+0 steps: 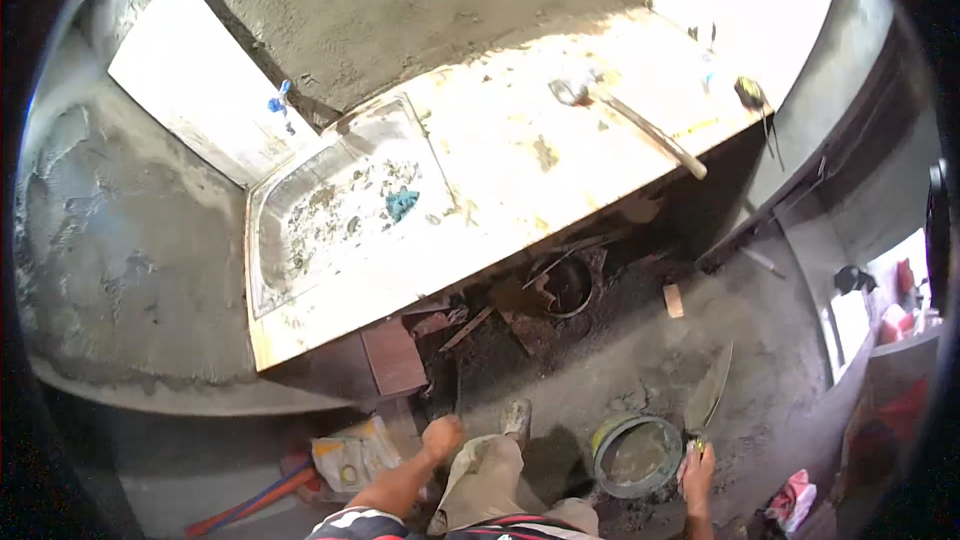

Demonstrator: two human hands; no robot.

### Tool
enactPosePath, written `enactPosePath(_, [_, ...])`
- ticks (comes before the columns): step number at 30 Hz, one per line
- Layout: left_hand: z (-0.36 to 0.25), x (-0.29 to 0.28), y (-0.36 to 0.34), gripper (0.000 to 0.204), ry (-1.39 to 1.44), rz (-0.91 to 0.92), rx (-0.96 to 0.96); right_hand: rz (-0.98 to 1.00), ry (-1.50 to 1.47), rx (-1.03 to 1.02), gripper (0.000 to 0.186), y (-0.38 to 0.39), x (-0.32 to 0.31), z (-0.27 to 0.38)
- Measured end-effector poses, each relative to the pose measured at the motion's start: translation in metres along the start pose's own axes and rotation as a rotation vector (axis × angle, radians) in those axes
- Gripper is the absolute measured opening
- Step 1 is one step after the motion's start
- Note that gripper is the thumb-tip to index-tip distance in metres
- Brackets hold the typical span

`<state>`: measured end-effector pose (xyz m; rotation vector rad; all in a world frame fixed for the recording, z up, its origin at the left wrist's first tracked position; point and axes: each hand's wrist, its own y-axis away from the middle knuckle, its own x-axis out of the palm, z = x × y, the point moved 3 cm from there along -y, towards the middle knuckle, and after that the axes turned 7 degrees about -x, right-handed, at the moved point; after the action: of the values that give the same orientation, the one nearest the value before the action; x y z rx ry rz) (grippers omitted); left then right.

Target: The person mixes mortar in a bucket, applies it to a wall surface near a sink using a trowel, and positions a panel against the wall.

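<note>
Floor (pixel 775 330) supporting bucket (pixel 638 490); right hand (pixel 697 466) gripping trowel (pixel 710 392) beside it, best keeping grip firm; left hand (pixel 442 437) hanging closed.

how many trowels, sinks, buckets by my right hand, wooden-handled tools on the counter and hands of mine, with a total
trowel: 1
sink: 1
bucket by the right hand: 1
wooden-handled tool on the counter: 1
hands, that one plus the left hand: 2
total: 6

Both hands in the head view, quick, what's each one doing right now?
Left hand: closed, fingers curled; whether it holds anything cannot be told.
Right hand: closed, holding the trowel by its handle.
</note>
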<state>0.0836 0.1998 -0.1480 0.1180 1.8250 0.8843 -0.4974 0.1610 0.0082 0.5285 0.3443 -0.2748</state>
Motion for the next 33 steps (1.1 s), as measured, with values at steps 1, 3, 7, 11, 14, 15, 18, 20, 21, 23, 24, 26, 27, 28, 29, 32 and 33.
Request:
enactPosePath(1, [0.040,0.004,-0.001,0.042,0.053,-0.057,-0.009,0.058,0.028,-0.129,0.016,-0.002,0.017,0.048])
enactPosePath(3, [0.065,-0.015,0.000,0.044,0.138,0.105,-0.128,0.079,0.183,-0.359,0.015,0.002,0.048,0.146])
enactPosePath(7, [0.183,0.027,0.025,0.041,0.323,-0.049,-0.235,0.205,0.608,-1.023,0.019,-0.026,0.128,0.280])
enactPosePath(11, [0.193,0.010,0.047,0.036,0.386,-0.031,-0.395,0.303,0.514,-1.165,0.022,-0.043,0.194,0.382])
enactPosePath(14, [0.213,0.019,0.058,0.032,0.384,0.039,-0.221,0.432,0.466,-1.227,0.030,-0.050,0.260,0.459])
enactPosePath(15, [0.217,0.018,0.059,0.031,0.387,0.060,-0.162,0.450,0.583,-1.192,0.034,-0.053,0.281,0.478])
enactPosePath(18, [0.215,0.008,0.067,0.023,0.102,-0.132,0.019,0.507,0.744,-1.208,0.039,-0.081,0.340,0.521])
enactPosePath(20, [0.199,0.021,0.094,0.019,-0.074,-0.233,0.114,0.602,0.877,-1.213,0.039,-0.103,0.360,0.544])
enactPosePath(21, [0.190,0.024,0.100,0.019,-0.056,-0.238,0.091,0.652,0.900,-1.218,0.039,-0.115,0.364,0.556])
enactPosePath(23, [0.181,0.031,0.117,0.019,0.295,-0.216,-0.227,0.761,0.860,-1.245,0.037,-0.127,0.373,0.588])
enactPosePath(24, [0.169,0.036,0.125,0.019,0.489,-0.229,-0.396,0.805,0.919,-1.095,0.037,-0.137,0.378,0.600])
enactPosePath(26, [0.139,0.048,0.134,0.020,0.648,-0.227,-0.533,0.774,1.000,-1.145,0.038,-0.163,0.392,0.614])
enactPosePath(27, [0.124,0.057,0.140,0.021,0.646,-0.199,-0.552,0.796,1.010,-1.146,0.038,-0.168,0.408,0.620])
enactPosePath(28, [0.110,0.067,0.146,0.021,0.576,-0.126,-0.541,0.791,0.952,-1.205,0.039,-0.166,0.430,0.626])
enactPosePath(29, [0.095,0.079,0.147,0.019,0.469,0.143,-0.517,0.784,0.890,-1.265,0.040,-0.162,0.453,0.632])
enactPosePath(32, [0.068,0.075,0.141,0.021,0.403,0.060,-0.373,0.791,0.897,-1.217,0.042,-0.164,0.525,0.633])
enactPosePath(33, [0.070,0.076,0.142,0.022,0.493,0.061,-0.435,0.807,0.886,-1.223,0.042,-0.154,0.548,0.639])
